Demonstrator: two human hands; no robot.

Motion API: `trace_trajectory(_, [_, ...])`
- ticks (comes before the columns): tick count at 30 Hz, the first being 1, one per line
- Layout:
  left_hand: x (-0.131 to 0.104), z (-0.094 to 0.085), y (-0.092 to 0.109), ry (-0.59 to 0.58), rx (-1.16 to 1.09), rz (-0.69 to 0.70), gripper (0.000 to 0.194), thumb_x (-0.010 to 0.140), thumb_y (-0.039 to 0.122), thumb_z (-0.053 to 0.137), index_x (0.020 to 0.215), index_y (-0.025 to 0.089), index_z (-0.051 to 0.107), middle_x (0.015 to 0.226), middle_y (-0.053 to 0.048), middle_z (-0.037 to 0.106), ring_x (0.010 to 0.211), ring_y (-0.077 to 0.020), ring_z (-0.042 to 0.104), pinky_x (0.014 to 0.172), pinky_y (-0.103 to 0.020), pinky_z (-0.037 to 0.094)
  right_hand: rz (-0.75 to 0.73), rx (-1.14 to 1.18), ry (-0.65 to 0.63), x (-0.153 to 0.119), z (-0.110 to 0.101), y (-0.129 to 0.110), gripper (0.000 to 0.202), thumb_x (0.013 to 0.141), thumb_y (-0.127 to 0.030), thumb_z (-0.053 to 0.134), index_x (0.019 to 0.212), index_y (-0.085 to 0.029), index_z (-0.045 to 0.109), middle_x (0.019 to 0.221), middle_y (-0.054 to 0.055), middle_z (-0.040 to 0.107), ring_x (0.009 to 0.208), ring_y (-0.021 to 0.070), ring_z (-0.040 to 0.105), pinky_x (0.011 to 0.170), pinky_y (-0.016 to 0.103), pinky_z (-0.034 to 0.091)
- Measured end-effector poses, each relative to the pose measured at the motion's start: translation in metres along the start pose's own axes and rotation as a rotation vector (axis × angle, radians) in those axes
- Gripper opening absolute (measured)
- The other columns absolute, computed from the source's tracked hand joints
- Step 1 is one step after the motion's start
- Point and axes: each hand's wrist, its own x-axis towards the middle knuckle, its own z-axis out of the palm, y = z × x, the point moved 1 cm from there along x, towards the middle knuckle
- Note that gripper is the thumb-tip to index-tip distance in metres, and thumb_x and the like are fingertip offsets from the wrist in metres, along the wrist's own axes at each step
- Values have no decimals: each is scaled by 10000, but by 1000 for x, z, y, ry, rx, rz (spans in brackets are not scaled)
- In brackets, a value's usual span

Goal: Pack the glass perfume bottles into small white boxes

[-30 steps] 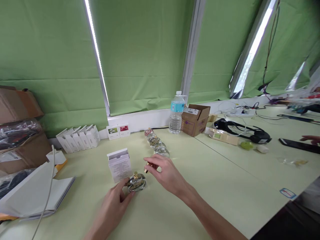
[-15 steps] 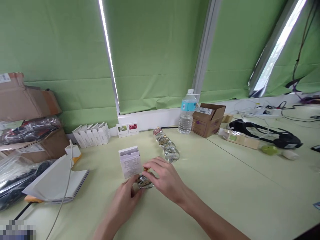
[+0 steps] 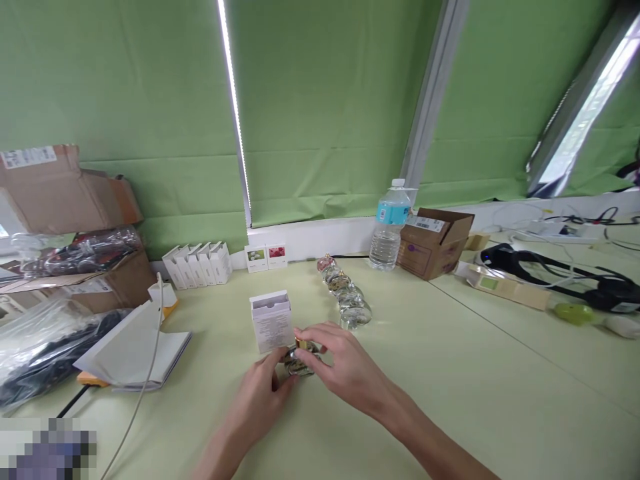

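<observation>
A small clear glass bottle (image 3: pixel 299 363), likely for perfume, stands on the table between my hands. My left hand (image 3: pixel 261 393) grips its left side between thumb and fingers. Fingers of my right hand (image 3: pixel 343 357) are pinched round the gold top (image 3: pixel 301 343) of that bottle; whether the top is seated or loose I cannot tell. Just behind my left fingertips stands an opened white carton (image 3: pixel 271 322) with small print on its face. Farther back, similar glass bottles (image 3: pixel 353 308) form a row, with a pinkish one (image 3: pixel 327 263) at the far end.
Several slim white boxes (image 3: pixel 197 265) and two picture cards (image 3: pixel 267 258) stand along the wall. A water bottle (image 3: pixel 386 233) and a cardboard box (image 3: pixel 433 243) are at the back. Papers (image 3: pixel 135 353) and a cable (image 3: pixel 150 373) lie left, a black headset (image 3: pixel 565 273) right.
The view has turned slightly left, so everything sits farther right in the picture. Both hands stay at the same bottle, and more of its gold top shows between the right fingers.
</observation>
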Motion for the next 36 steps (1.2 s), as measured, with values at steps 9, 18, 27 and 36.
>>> trace_trajectory(9, [-3, -23, 4, 409, 51, 105, 277, 879, 443, 493, 1030, 225, 576, 974, -26, 619, 563, -92, 457, 568, -232, 426, 168, 5, -162, -5, 1, 9, 319, 834, -351, 613, 1135, -255, 568, 1044, 23, 611, 850, 172, 573, 686, 264, 450])
trace_trajectory(18, [25, -53, -16, 446, -90, 231, 452, 859, 330, 573, 1294, 328, 448, 1470, -35, 372, 1344, -231, 367, 1058, -430, 395, 196, -24, -212, -3, 8, 15, 153, 864, -335, 577, 806, -199, 538, 854, -11, 561, 723, 134, 524, 628, 252, 350])
trace_trajectory(27, [29, -41, -18, 460, -129, 269, 319, 885, 273, 541, 1201, 285, 501, 1215, -36, 569, 1080, -158, 587, 951, -338, 501, 101, 6, -169, -6, 10, 10, 122, 856, -304, 612, 853, -211, 533, 874, -10, 561, 704, 137, 513, 617, 259, 363])
trace_trajectory(36, [5, -39, -1, 379, 348, 488, 203, 919, 181, 461, 1088, 267, 534, 1256, -56, 560, 1074, -159, 600, 864, -266, 508, -91, 286, 157, -8, -20, -4, 243, 859, -256, 619, 1095, -253, 561, 1072, 30, 579, 821, 143, 565, 710, 257, 497])
